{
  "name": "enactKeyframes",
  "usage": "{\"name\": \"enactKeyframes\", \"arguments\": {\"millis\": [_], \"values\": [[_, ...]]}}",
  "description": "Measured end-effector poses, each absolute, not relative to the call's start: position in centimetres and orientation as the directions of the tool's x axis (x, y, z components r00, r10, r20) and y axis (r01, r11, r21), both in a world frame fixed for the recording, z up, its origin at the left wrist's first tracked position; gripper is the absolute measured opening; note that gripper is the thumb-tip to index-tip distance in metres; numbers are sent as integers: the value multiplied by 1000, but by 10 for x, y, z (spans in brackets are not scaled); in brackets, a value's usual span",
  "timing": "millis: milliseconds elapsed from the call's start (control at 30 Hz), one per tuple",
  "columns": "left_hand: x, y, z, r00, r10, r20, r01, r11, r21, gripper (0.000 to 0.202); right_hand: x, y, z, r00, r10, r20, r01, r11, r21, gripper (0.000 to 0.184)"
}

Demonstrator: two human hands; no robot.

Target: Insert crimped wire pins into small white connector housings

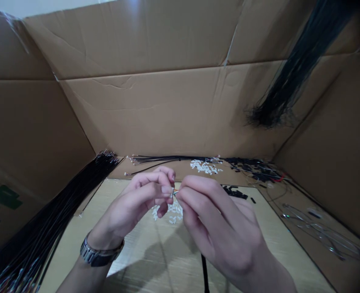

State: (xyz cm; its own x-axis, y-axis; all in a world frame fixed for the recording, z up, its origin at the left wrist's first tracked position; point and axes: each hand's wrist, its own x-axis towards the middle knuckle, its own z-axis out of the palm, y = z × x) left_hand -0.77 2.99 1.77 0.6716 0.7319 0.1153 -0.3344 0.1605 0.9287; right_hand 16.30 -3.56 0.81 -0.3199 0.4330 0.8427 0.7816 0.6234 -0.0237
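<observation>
My left hand (pixel 143 195), with a metal watch (pixel 100 253) on its wrist, pinches a small white connector (pixel 171 193) between thumb and forefinger. Right beside it, my right hand (pixel 219 224) is closed on thin coloured wires (pixel 175 191) that meet the connector. Most of the wires are hidden by my fingers. A black cable (pixel 204 274) hangs down below my right hand. Under the hands, a pile of small white connector housings (pixel 175 213) lies on the pale board (pixel 137 260).
Cardboard walls (pixel 149 110) enclose the board. A thick bundle of black cables (pixel 60 203) lies at left. Dark strands (pixel 292 81) hang at upper right. More white pieces (pixel 206 167), black pieces (pixel 253 169) and cables (pixel 173 158) lie along the back; glasses (pixel 320 230) rest at right.
</observation>
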Motion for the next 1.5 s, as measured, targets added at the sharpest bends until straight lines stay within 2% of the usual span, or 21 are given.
{"name": "enactKeyframes", "arguments": {"millis": [167,433,500,600,733,833,933,1100,1200,1367,1500], "values": [[-7,30,21,673,731,116,-325,151,934,16,164,-37,7,-340,439,832,788,616,-3,26],[-8,32,16,627,769,126,-264,57,963,16,165,-31,6,-321,498,806,785,616,-68,25],[-7,31,17,616,775,144,-234,5,972,18,164,-26,3,-255,529,810,768,619,-162,22],[-5,29,20,593,780,203,-181,-116,977,23,161,-21,-1,-133,601,788,654,651,-386,18],[-3,26,26,503,816,284,-111,-265,958,21,157,-22,-1,-22,793,609,426,559,-711,10],[-5,26,27,511,813,279,-116,-257,960,16,156,-25,2,19,863,505,216,489,-845,9],[-7,25,27,526,809,261,-108,-241,964,12,157,-26,4,3,885,466,75,464,-882,9],[-7,23,27,539,814,218,-61,-220,974,11,159,-23,5,-11,899,438,-44,437,-898,7],[-5,22,26,528,815,240,-38,-260,965,11,159,-21,6,-11,900,436,-95,433,-896,6],[-4,22,23,488,803,343,23,-405,914,8,162,-20,7,-13,899,437,-94,434,-896,7],[-4,26,20,450,756,475,71,-560,825,3,167,-21,7,-78,904,419,0,421,-907,14]]}}
